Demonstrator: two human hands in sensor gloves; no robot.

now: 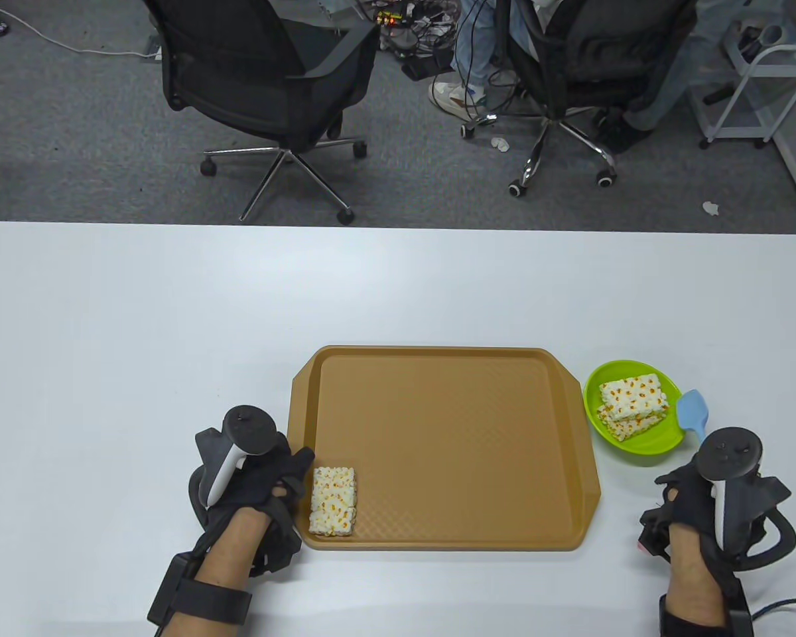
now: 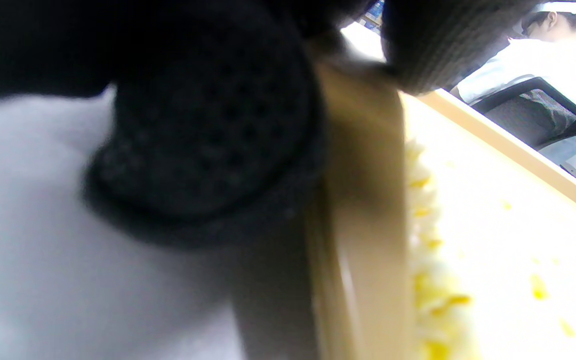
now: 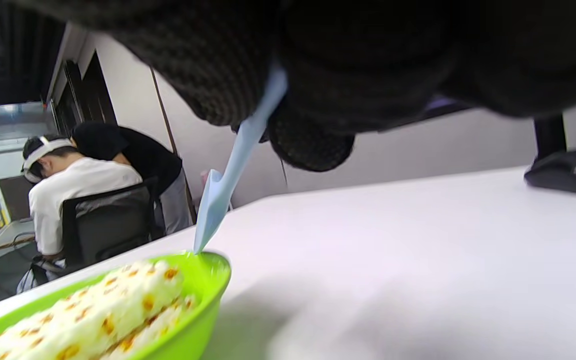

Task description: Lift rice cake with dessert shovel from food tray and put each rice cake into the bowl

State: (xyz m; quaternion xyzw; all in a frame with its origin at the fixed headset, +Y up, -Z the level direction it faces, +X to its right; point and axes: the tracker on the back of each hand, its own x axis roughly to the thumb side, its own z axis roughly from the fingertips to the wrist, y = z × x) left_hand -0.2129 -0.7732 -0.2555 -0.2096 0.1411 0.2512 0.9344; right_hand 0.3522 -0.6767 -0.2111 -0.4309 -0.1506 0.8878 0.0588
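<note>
A tan food tray [image 1: 451,371] lies mid-table with one white rice cake [image 1: 332,501] flecked orange in its near left corner. My left hand [image 1: 285,478] grips the tray's left rim [image 2: 363,200] beside that cake [image 2: 438,295]. A green bowl [image 1: 657,443] to the tray's right holds stacked rice cakes [image 1: 632,405]. My right hand [image 1: 686,494] sits just near-right of the bowl and holds a light blue dessert shovel [image 1: 693,410] by its handle. The blade [image 3: 215,210] stands on edge with its tip at the bowl's rim [image 3: 208,270].
Past the table's far edge stand two black office chairs [image 1: 265,79] on grey carpet, with cables and a seated person's legs [image 1: 477,60]. A white trolley [image 1: 756,86] stands far right. Bare white tabletop [image 1: 172,318] spreads left of and behind the tray.
</note>
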